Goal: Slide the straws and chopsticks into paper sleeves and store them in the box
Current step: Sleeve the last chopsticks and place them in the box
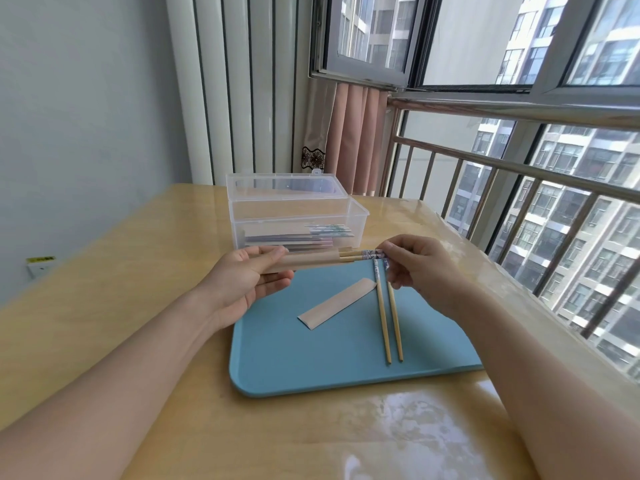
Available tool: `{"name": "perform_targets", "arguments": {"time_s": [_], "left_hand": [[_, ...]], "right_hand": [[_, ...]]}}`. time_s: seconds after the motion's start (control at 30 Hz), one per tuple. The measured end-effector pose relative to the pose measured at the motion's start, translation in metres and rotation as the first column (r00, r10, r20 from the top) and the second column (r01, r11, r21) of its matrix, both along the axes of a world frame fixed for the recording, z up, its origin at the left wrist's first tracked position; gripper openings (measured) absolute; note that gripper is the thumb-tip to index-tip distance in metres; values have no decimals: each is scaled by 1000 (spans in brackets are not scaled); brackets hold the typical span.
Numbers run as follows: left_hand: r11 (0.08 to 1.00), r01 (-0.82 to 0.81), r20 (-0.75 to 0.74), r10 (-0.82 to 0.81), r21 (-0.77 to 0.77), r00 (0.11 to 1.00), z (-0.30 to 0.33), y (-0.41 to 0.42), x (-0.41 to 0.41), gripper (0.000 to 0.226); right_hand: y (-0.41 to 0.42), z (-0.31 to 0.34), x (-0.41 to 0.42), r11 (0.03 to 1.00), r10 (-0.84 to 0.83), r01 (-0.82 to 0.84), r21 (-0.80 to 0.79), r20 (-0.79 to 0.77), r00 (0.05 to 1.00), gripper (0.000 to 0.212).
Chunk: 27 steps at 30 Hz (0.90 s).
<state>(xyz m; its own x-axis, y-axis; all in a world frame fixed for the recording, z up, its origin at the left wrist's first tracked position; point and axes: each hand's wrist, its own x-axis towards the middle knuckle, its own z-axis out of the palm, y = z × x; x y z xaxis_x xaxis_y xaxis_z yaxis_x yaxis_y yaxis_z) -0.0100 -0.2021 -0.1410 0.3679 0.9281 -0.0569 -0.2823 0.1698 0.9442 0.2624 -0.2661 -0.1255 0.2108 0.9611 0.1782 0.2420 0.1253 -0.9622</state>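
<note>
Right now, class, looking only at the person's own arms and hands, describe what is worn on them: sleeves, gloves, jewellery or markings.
Both forearms are bare up to the picture's edge, with no sleeve showing. The left hand and right hand wear no gloves. No watch, bracelet or ring is visible, and no markings show on either arm. The fingernails look short and unpainted, as far as can be told.

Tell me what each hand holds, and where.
Left hand grips the sleeve at its closed end; right hand pinches the patterned tops of the chopsticks inside.
</note>
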Motion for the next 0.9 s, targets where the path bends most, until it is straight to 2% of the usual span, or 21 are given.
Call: {"name": "perform_targets", "arguments": {"time_s": [0.1, 0.17, 0.2, 0.3, 0.47, 0.53, 0.6, 0.63, 0.7, 0.73, 0.77, 0.83, 0.9], "left_hand": [[1000, -23, 85, 24, -9, 996, 8, 1, -5, 38], [992, -123, 45, 122, 33, 992, 12, 4, -9, 37], [977, -191, -25, 194, 89, 981, 11, 5, -11, 34], [921, -261, -231, 332, 290, 915, 3, 8, -6, 21], [815, -76, -449, 391, 575, 804, -6, -3, 3, 16], [774, 21, -514, 399, 633, 759, -7, -8, 7, 18], [779, 147, -624, 358, 610, 694, -10, -14, 11, 36], [782, 231, -699, 330, 579, 634, -12, -17, 13, 49], [764, 408, -836, 304, 500, 457, -15, -25, 20, 75], [753, 463, -873, 310, 467, 376, -16, -27, 21, 81], [741, 493, -885, 325, 457, 333, -16, -31, 25, 80], [712, 499, -868, 369, 494, 333, -16, -32, 29, 62], [683, 480, -833, 416, 550, 363, -17, -30, 31, 38]], "right_hand": [[0, 10, 4, 995, -85, 100, 23, -366, 927, 16], [1, 21, 9, 977, -171, 209, 28, -475, 863, 17], [5, 26, 11, 966, -213, 258, 33, -468, 858, 16], [34, 38, 8, 956, -282, 295, -3, -304, 910, 16], [110, 56, -15, 966, -215, 213, -147, -2, 977, 16], [128, 63, -29, 967, -116, 150, -207, 169, 979, 15], [136, 67, -37, 964, -19, 116, -238, 375, 927, 29], [137, 67, -37, 968, -32, 155, -198, 514, 857, 41], [121, 65, -29, 960, -181, 280, -18, 725, 665, 47], [109, 62, -25, 946, -232, 323, 31, 760, 607, 42], [96, 55, -15, 932, -232, 361, 17, 794, 561, 38], [73, 39, 2, 884, -106, 436, -168, 838, 536, 47], [58, 23, 12, 807, 31, 437, -397, 768, 640, 47]]}}
